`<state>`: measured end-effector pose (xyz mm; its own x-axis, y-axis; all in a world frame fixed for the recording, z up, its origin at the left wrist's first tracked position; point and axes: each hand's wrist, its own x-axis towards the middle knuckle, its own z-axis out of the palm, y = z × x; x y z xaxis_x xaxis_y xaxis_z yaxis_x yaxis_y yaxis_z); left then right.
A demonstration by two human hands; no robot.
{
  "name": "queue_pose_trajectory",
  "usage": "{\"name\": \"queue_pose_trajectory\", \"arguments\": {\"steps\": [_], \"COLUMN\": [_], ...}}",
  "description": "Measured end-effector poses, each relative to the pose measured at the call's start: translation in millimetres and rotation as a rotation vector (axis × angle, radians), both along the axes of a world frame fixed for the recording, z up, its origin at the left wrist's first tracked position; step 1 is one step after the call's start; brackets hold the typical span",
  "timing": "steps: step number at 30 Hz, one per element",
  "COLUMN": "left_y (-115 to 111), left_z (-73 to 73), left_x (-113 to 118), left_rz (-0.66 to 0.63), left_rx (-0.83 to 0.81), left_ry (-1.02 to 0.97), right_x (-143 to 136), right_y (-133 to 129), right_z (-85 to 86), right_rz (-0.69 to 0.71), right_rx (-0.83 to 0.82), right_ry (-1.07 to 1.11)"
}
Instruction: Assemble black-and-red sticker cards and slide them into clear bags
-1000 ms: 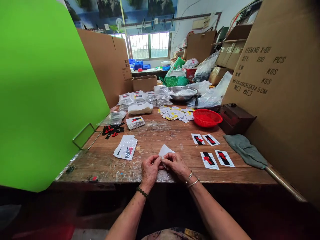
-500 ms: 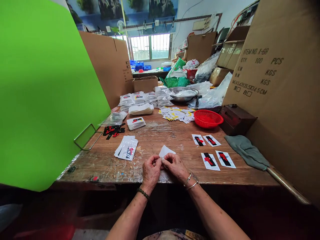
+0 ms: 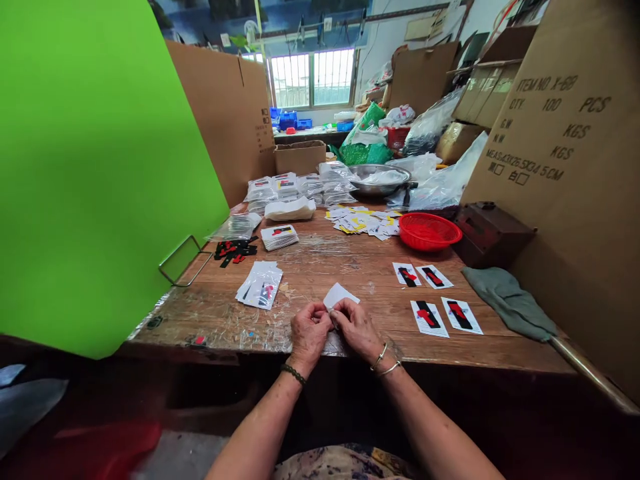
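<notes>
A small white piece (image 3: 341,294), paper or a thin bag, is pinched at its lower edge between my two hands near the table's front edge. My left hand (image 3: 310,331) has its fingertips pressed together at the piece's lower left corner. My right hand (image 3: 357,328) grips it from the right, thumb and index finger closed. Left of them lies a fanned stack of bagged cards (image 3: 261,285). To the right, several white cards (image 3: 429,318) lie in two rows, each with a black and red piece on it.
A red basket (image 3: 430,232) stands behind the cards, beside a dark box (image 3: 493,233). Loose black and red pieces (image 3: 235,251), a card stack (image 3: 279,237) and yellow-white cards (image 3: 363,221) lie farther back. A grey cloth (image 3: 510,303) is at the right; a metal handle (image 3: 185,262) at the left.
The whole view has shifted, so the table's things appear slightly higher and farther right. Both hands still pinch the white piece, and more of its top shows above the fingers.
</notes>
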<state>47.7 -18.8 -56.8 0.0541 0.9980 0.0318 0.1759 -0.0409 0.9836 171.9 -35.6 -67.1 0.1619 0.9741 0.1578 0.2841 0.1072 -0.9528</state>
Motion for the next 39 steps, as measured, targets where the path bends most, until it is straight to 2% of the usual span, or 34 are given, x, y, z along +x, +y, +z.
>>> {"name": "queue_pose_trajectory", "arguments": {"steps": [4,10,14,18,20,22,25,27,29,34,39], "left_y": [1.4,-3.2,-12.3,-18.2,-21.0,-23.3,-21.0,-14.7,-6.6,1.8,-5.6], "left_z": [1.5,5.7,20.9,37.7,41.5,42.0,39.8,38.5,37.6,36.7,37.4], "left_x": [2.8,6.7,9.0,9.5,8.8,7.5,6.3,7.4,9.9,15.5,19.9], "left_rz": [0.072,0.1,0.038,0.002,-0.041,-0.068,-0.095,-0.15,-0.143,0.075,0.034], "left_rx": [0.113,0.178,0.269,0.314,0.222,0.0,-0.347,-0.441,-0.453,-0.392,-0.397], "left_ry": [0.158,0.192,0.166,0.066,0.03,-0.123,-0.572,-0.82,-0.936,-1.039,-1.065], "right_x": [-11.3,-20.5,-20.2,-7.2,4.4,14.8,18.2,11.3,1.4,-14.1,-22.0], "right_y": [-12.8,-28.0,-26.5,-15.5,-8.9,-4.1,-3.3,-7.2,-12.7,-18.3,-12.3], "right_z": [-2.2,-2.5,2.8,13.2,20.3,27.3,32.3,30.7,27.0,20.6,20.7], "right_rz": [-0.128,-0.257,-0.267,-0.242,-0.323,-0.377,-0.255,-0.125,-0.05,-0.051,-0.005], "right_rx": [0.106,0.267,0.382,0.425,0.388,0.268,0.042,-0.048,-0.099,-0.104,-0.139], "right_ry": [-0.11,-0.283,-0.386,-0.322,-0.244,-0.053,0.411,0.638,0.708,0.612,0.688]}}
